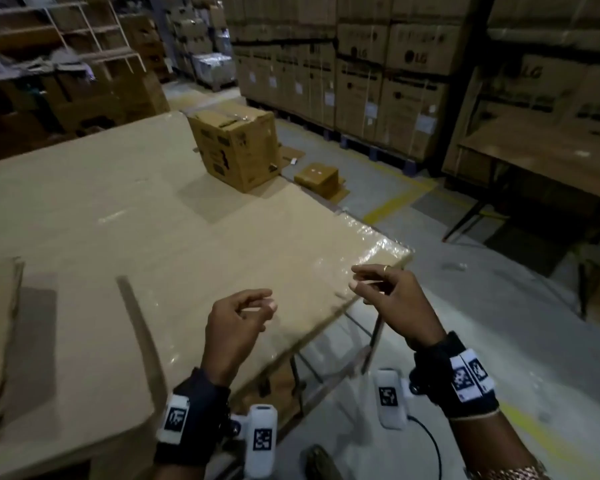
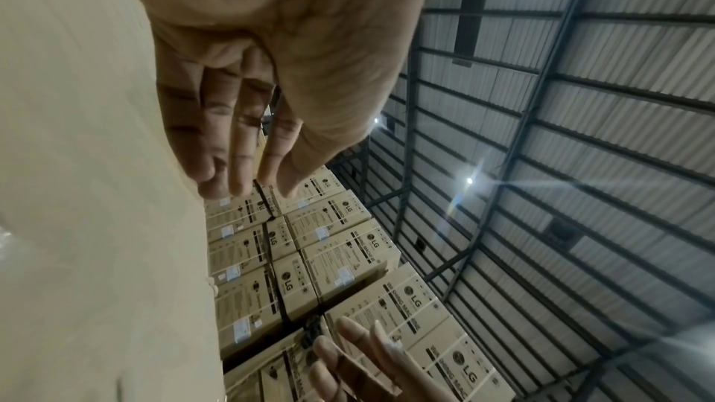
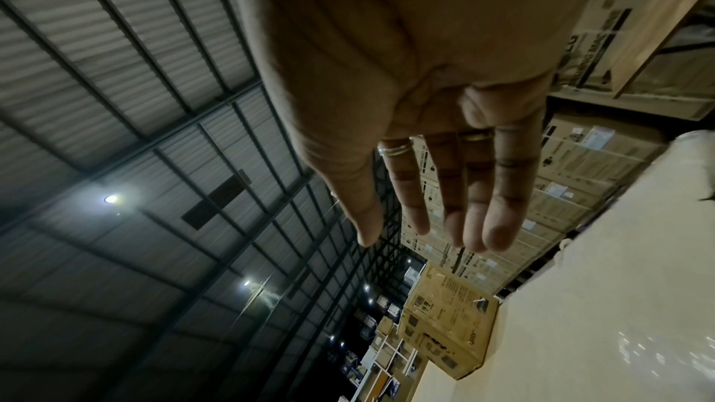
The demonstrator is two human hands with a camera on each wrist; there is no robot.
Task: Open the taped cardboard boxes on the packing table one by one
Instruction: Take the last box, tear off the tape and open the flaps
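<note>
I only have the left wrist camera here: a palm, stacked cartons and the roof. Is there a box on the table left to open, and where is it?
Observer: Yes. One cardboard box stands at the far edge of the packing table, well beyond both hands.
Operator: Is it taped?
Observer: The head view shows shiny tape running across its top, and the flaps look closed.
Operator: Is the right hand holding anything?
Observer: No. The right hand is empty, its fingers relaxed, above the table's near right corner. The left hand is empty too.
</note>
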